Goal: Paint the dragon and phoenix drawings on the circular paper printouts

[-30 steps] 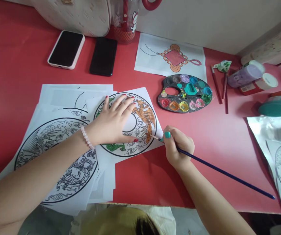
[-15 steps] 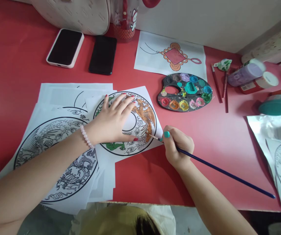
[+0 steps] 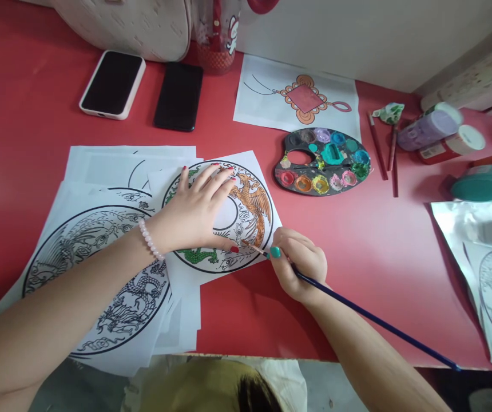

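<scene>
My left hand lies flat with fingers spread on a sheet with a round line drawing. On that sheet a bird is coloured orange and parts of a dragon are green. Between the thumb and fingers of my right hand is a long dark blue paintbrush. Its tip rests at or just over the lower part of the drawing, close to my left thumb. Under my left forearm lies a stack of printed sheets with an uncoloured dragon circle on top.
A paint palette with several colours sits beyond my right hand. Behind it lies a sheet with a red knot drawing. Two phones lie at the back left, near a pale bag. Paint jars and brushes are at the right.
My right hand and the paintbrush have moved left and slightly down, bringing the tip from the orange tail toward my left thumb. My left hand stays in place.
</scene>
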The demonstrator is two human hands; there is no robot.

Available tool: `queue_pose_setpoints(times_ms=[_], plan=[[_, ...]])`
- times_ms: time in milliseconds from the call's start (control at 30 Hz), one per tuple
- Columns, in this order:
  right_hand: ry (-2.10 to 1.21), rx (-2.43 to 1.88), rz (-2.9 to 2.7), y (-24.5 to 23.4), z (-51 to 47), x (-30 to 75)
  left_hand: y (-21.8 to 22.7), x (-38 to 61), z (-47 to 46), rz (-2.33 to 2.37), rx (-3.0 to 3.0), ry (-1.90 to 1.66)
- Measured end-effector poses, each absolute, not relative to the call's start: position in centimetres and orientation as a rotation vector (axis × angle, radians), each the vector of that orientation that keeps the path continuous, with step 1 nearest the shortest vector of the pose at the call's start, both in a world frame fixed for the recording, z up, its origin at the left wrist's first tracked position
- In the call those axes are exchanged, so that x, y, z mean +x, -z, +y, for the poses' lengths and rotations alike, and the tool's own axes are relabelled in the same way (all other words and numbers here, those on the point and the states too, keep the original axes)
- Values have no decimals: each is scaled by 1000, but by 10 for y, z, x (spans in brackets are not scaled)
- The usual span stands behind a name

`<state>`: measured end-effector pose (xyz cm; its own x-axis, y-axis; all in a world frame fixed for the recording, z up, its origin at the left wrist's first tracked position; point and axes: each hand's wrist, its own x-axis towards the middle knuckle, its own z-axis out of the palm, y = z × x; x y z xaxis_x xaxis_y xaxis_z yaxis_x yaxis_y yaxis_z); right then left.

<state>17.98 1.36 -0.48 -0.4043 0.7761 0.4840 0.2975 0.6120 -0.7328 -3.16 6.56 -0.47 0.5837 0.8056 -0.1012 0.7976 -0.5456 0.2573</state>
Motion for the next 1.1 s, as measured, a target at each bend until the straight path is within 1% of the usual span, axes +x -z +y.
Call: queue_pose_setpoints(times_ms=[267,433,600,767,933,1100], plan=[[-655,-1021,-1922,5,12,183,4,-32,66,1319,2536,-47],[-698,-934,-1982,5,13,183,5,-32,66,1323,2540,-48],[-628,-1104,-1896,5,13,185,7,-33,66,1312,2542,-48],[-741,-936,-1983,6,14,185,7,-33,66,1313,2549,-57],[-682,-1096,-1905,6,13,185,7,-33,66,1316,2546,-44],[-746,-961,-1978,4,14,182,7,-33,66,1323,2557,-48]])
